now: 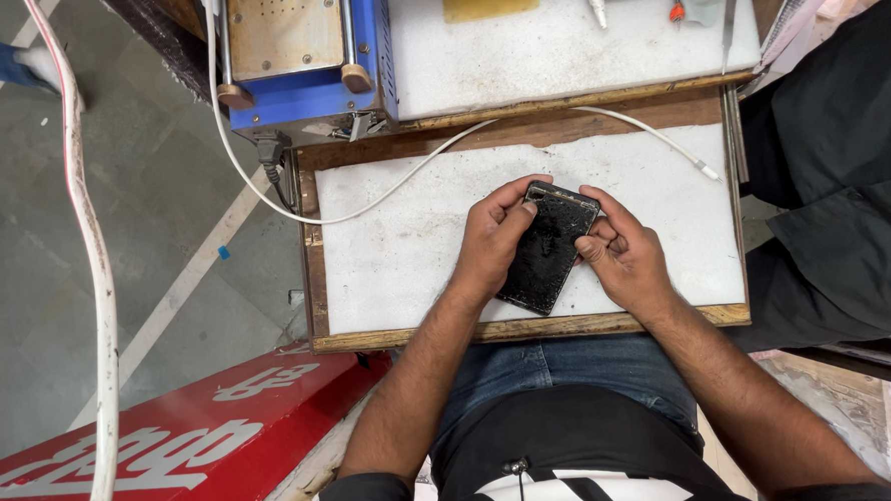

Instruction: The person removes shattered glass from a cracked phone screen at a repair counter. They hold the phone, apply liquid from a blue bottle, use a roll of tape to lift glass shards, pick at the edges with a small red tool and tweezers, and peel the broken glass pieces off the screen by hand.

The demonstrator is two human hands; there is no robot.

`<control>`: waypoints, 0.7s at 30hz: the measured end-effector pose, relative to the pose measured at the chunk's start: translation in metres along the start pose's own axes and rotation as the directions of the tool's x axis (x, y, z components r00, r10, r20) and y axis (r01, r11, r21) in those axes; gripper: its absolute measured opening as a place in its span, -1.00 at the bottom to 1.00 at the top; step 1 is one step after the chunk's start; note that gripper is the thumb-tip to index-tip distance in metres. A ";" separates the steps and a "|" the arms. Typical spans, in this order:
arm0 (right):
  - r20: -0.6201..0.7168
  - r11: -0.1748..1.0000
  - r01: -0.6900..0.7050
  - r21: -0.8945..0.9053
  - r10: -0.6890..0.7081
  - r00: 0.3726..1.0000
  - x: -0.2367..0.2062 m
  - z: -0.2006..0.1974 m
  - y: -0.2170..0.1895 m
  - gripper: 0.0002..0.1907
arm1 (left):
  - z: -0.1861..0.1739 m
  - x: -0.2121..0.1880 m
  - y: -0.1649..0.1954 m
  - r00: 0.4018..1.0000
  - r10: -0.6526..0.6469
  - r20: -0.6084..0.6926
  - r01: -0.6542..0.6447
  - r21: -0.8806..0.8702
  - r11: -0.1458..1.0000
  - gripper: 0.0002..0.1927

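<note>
You have the cracked black phone [549, 247] pinched between your left hand [492, 240] and right hand [621, 253], fingers closed on its long edges, just above the white counter [396, 253] below the charging cable [363, 199]; it looks stiff, light and brittle, so grip its edges.

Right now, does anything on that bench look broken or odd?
Yes: the dark phone held between the left hand and right hand over the white pad has a badly cracked, scuffed face.
</note>
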State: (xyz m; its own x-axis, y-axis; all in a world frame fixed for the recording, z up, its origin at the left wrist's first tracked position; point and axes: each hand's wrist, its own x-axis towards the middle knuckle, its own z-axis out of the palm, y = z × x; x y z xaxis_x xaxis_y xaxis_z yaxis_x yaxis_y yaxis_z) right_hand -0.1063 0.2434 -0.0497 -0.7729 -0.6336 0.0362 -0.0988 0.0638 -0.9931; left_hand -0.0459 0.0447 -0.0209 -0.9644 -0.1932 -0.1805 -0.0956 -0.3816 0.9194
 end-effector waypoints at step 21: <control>-0.004 0.998 0.026 -0.063 -0.027 1.000 -0.001 -0.001 0.003 -0.33 | 0.000 0.003 -0.006 0.996 -0.008 -0.086 0.009 0.018 1.000 -0.64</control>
State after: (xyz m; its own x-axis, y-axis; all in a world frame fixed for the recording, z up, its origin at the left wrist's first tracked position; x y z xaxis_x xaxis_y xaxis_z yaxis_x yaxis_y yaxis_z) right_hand -0.1070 0.2449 -0.0525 -0.7726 -0.6317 0.0632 -0.1586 0.0956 -0.9827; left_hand -0.0482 0.0469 -0.0271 -0.9390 -0.2669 -0.2168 -0.1089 -0.3674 0.9237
